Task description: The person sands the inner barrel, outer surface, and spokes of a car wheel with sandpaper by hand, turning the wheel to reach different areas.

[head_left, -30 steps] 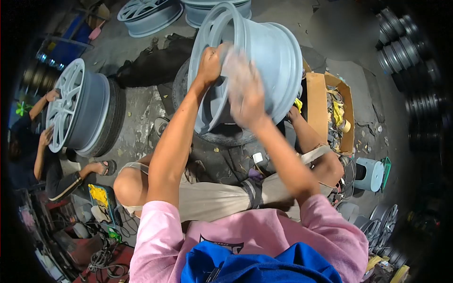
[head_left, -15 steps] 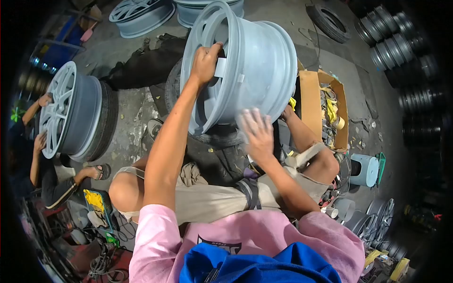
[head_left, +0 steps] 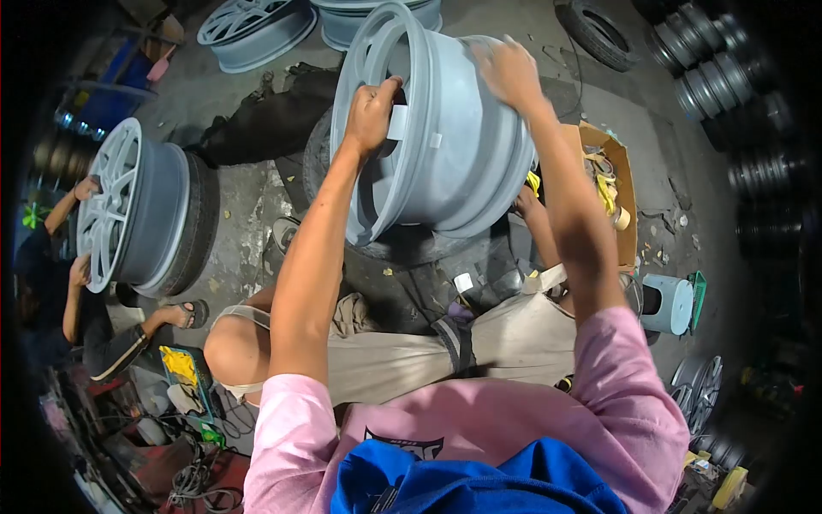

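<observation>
A pale grey-blue car wheel rim (head_left: 454, 137) stands on its edge in front of me, above a dark tire (head_left: 411, 248) lying on the floor. My left hand (head_left: 372, 116) is wrapped around a spoke on the rim's left face. Flat on the upper right of the barrel lies my right hand (head_left: 509, 75), fingers extended and slightly blurred. Whether anything thin is under its palm is hidden. Small white stickers show on the rim near my left hand.
On the left, another person's hands (head_left: 83, 271) hold a similar rim (head_left: 154, 214) on a tire. A cardboard box (head_left: 628, 231) of scraps and a light-blue container (head_left: 670, 304) stand on the right. Further rims (head_left: 257, 34) and a tire (head_left: 595, 36) lie at the back.
My right hand has moved up and away across the barrel, from its lower part to its upper right. The left hand keeps its grip, and the rim has barely shifted.
</observation>
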`<state>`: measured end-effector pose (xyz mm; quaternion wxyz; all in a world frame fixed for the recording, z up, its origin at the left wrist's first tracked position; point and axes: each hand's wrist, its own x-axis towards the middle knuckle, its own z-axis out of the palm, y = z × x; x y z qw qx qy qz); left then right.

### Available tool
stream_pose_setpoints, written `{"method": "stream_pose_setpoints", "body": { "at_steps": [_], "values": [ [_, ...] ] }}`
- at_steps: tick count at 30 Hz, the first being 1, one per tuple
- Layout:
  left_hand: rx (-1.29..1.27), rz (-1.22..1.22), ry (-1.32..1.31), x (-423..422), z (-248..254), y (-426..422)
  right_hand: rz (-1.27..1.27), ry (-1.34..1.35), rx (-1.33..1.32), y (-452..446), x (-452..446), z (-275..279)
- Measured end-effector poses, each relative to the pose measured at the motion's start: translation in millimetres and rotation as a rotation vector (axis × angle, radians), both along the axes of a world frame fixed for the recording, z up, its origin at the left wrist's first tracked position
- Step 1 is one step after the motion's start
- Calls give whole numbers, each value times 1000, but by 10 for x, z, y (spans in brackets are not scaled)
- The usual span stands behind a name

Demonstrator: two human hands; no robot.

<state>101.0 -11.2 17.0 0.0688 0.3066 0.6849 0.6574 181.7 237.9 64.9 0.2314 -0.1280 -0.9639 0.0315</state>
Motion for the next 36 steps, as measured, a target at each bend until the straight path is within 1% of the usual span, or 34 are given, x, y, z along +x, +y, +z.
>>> {"method": "stream_pose_setpoints", "body": {
  "at_steps": [2, 4, 5, 6, 7, 8, 9, 10, 11, 12, 13, 14, 15, 16, 17, 18, 19, 21, 22, 24, 26, 28, 29, 31, 32, 34, 35, 36],
  "values": [
    [14, -5, 9, 9, -7, 1, -42, 329, 94, -393, 653, -257],
    [32, -9, 14, 42, -15, 32, -96, 317, 24, -913, 1438, -472],
    [12, -14, 19, 59, -13, 26, -125, 274, -19, -1161, 1838, -682],
    [-15, -17, 27, 67, -4, 5, -152, 234, -68, -1307, 2047, -830],
    [-24, -9, 50, 88, 4, -5, -147, 228, -77, -1324, 2034, -854],
    [-33, -8, 46, 103, 11, -14, -78, 297, -138, -1322, 2034, -860],
    [-18, 2, 102, 107, 12, -6, -9, 368, -195, -1296, 2036, -843],
    [0, 14, 159, 105, 27, 7, -8, 367, -197, -1171, 1937, -782],
    [-1, 23, 159, 93, 39, 8, 22, 424, -247, -940, 1686, -671],
    [-33, 18, 102, 98, 51, -8, 53, 481, -299, -723, 1410, -534],
    [-66, 5, 43, 113, 56, -10, -4, 358, -284, -574, 1170, -249],
    [-71, 3, 40, 114, 67, 0, -64, 235, -267, -374, 901, -39],
    [-82, -8, 37, 112, 73, 2, -161, 82, -256, 34, 519, -70],
    [-99, -15, 30, 105, 54, -16, -66, -38, -254, 375, 168, -48],
    [-110, -6, 24, 78, 22, -42, -71, -191, -266, 592, -191, 59],
    [-120, -36, 95, 43, -1, -63, -74, -343, -273, 754, -500, 120],
    [-130, -70, 168, 9, -8, -72, -66, -345, -278, 923, -746, 1],
    [-114, -92, 169, -51, -84, -73, -134, -370, -396, 1106, -959, -190],
    [-88, -114, 168, -49, -83, -69, -140, -368, -394, 1033, -820, -138],
    [-79, -108, 175, -17, -61, -70, -18, -239, -339, 772, -309, -61],
    [-30, -17, 55, 44, -9, -27, 44, 131, -469, 237, 461, -85],
    [-11, -6, 37, 71, -17, 24, 97, 312, -256, -310, 1157, -225],
    [-9, 6, 24, 70, -26, 30, 36, 286, -200, -667, 1499, -255],
    [-30, 6, 29, 80, 0, 3, -19, 274, -152, -1069, 2069, -737],
    [-53, 3, 30, 54, 13, -15, -4, 224, -65, -1261, 2320, -972],
    [-78, -4, 1, 41, 44, -61, 17, -12, -100, -1622, 2800, -1196],
    [-23, 9, -33, 92, 137, -79, 24, -166, -137, -1742, 2956, -1201],
    [32, 22, -67, 117, 200, -112, 33, -159, -137, -1702, 3014, -1292]
  ]
}}
